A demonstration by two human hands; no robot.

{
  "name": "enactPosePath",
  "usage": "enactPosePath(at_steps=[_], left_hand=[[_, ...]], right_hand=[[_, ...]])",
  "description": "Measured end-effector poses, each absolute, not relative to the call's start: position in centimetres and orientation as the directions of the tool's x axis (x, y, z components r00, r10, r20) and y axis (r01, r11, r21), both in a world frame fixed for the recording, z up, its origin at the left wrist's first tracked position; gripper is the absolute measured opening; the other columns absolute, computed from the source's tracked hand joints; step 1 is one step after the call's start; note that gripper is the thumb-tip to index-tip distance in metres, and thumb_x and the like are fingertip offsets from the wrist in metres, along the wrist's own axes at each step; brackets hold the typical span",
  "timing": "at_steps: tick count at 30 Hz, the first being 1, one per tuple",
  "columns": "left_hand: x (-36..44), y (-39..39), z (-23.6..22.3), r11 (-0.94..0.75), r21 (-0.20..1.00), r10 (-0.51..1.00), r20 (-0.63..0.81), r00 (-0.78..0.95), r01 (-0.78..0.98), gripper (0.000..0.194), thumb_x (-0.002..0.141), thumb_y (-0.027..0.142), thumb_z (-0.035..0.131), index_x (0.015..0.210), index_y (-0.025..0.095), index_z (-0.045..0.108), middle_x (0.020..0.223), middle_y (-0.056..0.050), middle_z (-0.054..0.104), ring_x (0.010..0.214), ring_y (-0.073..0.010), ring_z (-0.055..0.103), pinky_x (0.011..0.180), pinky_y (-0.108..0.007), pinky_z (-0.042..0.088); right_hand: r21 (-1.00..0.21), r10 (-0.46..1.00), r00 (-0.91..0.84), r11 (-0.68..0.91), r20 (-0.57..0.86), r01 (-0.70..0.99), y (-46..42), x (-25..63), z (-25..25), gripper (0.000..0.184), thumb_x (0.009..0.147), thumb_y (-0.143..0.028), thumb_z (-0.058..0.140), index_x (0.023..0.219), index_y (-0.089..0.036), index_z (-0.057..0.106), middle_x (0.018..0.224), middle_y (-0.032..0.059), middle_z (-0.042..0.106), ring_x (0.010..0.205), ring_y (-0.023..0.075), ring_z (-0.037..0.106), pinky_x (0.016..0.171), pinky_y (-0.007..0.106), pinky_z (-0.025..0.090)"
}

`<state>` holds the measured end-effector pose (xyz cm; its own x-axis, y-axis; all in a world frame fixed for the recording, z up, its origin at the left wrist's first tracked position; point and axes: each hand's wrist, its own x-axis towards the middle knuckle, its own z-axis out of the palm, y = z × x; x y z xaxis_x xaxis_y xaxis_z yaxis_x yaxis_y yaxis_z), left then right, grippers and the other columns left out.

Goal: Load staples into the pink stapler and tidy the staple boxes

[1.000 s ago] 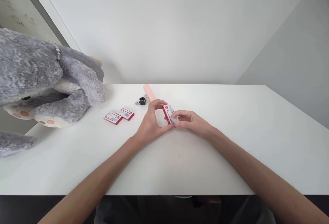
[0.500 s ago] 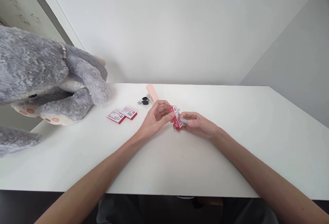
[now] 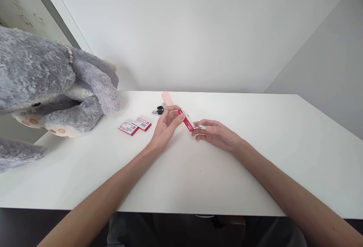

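Observation:
My left hand (image 3: 167, 127) grips a small red and white staple box (image 3: 187, 121), tilted above the white table. Between the thumb and fingers of my right hand (image 3: 217, 133) is a short silvery staple strip (image 3: 202, 127), close to the box's lower right end. Partly behind my left hand lies a pink stapler (image 3: 167, 98), its near part hidden. Just left of it is a small tool with black handles (image 3: 160, 110); its exact kind is hard to make out.
Two more red and white boxes, a left one (image 3: 128, 128) and a right one (image 3: 142, 124), lie touching left of my hands. A big grey plush toy (image 3: 56, 84) takes up the table's left end. The white table (image 3: 255, 175) meets a wall (image 3: 198, 35) at the back.
My left hand has shifted slightly left and up, and the box has turned to show its narrow red side. The strip in my right hand has moved up a little.

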<state>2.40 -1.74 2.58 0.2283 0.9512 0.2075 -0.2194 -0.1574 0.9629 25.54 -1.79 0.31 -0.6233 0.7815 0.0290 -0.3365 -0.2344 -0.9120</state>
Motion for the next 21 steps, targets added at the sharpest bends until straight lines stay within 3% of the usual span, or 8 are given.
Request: enactPosePath(at_steps=[9,21], left_hand=[[2.42,-1.26,1.88,-0.205,0.959,0.966,0.230,0.114,-0.197,0.030,0.090,0.051,0.080,0.102,0.026,0.068,0.098,-0.001,0.065,0.102,-0.0201,0.065,0.103,-0.039,0.049],[2.62,-1.96,2.72,-0.296,0.950,0.948,0.306,0.092,-0.103,0.032,0.092,0.054,0.078,0.102,0.026,0.066,0.114,-0.005,0.070,0.113,-0.0242,0.067,0.105,-0.041,0.051]], right_hand=[[-0.910,0.803,-0.596,-0.226,0.029,-0.348,-1.76,25.52,0.33,0.015,0.089,-0.040,0.084,0.101,-0.030,0.082,0.139,0.0047,0.071,0.110,0.0223,0.069,0.091,0.036,0.053],[-0.925,0.885,-0.466,-0.167,0.012,-0.341,-1.71,25.38,0.58,0.015,0.090,-0.040,0.083,0.103,-0.033,0.081,0.139,0.0039,0.068,0.114,0.0226,0.065,0.087,0.035,0.051]])
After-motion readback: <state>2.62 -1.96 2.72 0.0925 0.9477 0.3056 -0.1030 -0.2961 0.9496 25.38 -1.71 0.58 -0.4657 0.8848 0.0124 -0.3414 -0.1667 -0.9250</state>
